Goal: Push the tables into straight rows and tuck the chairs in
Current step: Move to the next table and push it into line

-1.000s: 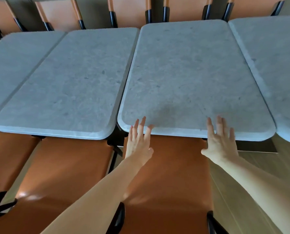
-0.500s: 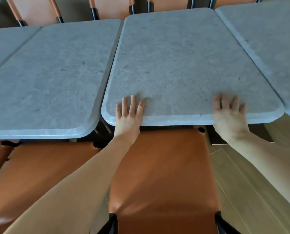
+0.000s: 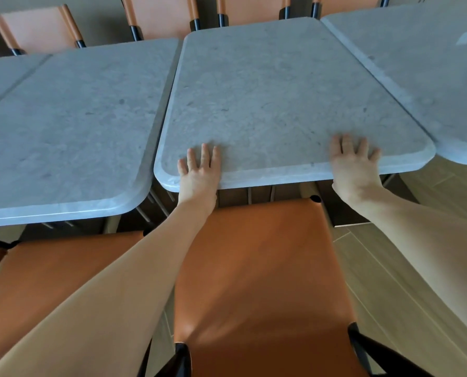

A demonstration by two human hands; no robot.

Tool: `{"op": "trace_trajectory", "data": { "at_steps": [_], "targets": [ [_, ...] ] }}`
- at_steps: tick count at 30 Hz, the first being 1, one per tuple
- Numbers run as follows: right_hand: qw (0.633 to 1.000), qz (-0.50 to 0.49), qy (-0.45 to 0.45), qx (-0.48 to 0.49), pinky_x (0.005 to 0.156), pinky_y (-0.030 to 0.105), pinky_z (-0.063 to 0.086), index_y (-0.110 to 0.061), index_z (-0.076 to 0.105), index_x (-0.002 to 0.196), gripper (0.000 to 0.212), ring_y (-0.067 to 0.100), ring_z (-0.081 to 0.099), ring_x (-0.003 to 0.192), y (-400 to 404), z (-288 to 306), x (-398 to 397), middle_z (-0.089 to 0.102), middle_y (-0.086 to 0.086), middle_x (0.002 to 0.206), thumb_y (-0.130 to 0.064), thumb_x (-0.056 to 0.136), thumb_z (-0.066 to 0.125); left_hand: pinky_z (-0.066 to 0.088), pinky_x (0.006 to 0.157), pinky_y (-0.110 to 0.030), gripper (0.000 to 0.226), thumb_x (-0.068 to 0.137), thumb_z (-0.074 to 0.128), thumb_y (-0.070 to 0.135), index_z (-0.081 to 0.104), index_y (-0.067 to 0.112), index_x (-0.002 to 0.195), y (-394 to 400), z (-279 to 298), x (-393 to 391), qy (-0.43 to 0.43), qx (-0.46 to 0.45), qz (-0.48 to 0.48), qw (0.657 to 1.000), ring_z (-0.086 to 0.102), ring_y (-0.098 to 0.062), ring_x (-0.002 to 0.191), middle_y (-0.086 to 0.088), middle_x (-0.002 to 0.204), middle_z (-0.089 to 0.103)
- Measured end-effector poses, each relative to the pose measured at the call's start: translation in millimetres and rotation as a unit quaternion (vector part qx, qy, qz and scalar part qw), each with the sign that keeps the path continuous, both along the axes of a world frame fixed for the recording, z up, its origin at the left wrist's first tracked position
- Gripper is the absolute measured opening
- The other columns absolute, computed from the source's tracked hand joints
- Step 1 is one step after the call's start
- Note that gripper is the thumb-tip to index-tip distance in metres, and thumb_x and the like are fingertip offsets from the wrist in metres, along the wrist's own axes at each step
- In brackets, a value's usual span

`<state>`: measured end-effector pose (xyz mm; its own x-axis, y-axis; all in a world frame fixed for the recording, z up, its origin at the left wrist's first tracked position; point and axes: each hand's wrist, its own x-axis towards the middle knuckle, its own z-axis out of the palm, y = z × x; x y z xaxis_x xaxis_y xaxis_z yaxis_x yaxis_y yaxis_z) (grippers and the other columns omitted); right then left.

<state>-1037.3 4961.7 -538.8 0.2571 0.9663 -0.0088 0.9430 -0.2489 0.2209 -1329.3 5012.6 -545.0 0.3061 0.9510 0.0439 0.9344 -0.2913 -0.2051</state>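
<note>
From the head camera I see both hands laid flat on the near edge of the middle bench (image 3: 275, 104), a grey stone top with rounded corners. My left hand (image 3: 199, 172) rests by the near left corner, fingers straight and spread, holding nothing; my right hand (image 3: 354, 164) rests by the near right corner the same way (palm down, fingers extended). The left bench (image 3: 72, 131) sits just beside it, its near edge closer to me than the middle one's. The right bench (image 3: 422, 66) lies at an angle. An orange chair (image 3: 262, 281) stands below, between my forearms. More orange chairs (image 3: 156, 17) line the far side.
</note>
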Motion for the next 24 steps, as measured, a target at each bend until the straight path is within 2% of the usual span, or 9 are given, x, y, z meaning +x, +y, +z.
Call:
{"op": "trace_trajectory", "data": {
  "at_steps": [24],
  "targets": [
    [0.998, -0.026, 0.029, 0.039, 0.113, 0.069, 0.020, -0.004, 0.008, 0.156, 0.092, 0.054, 0.016, 0.145, 6.1, -12.8, 1.5, 0.017, 0.018, 0.162, 0.002, 0.086, 0.068, 0.017, 0.123, -0.060, 0.106, 0.087, 0.071, -0.001, -0.005, 0.008, 0.160, -1.4, 1.3, 1.1, 0.022, -0.007, 0.010, 1.000, 0.008, -0.048, 0.153, -0.019, 0.168, 0.000]
  ]
}}
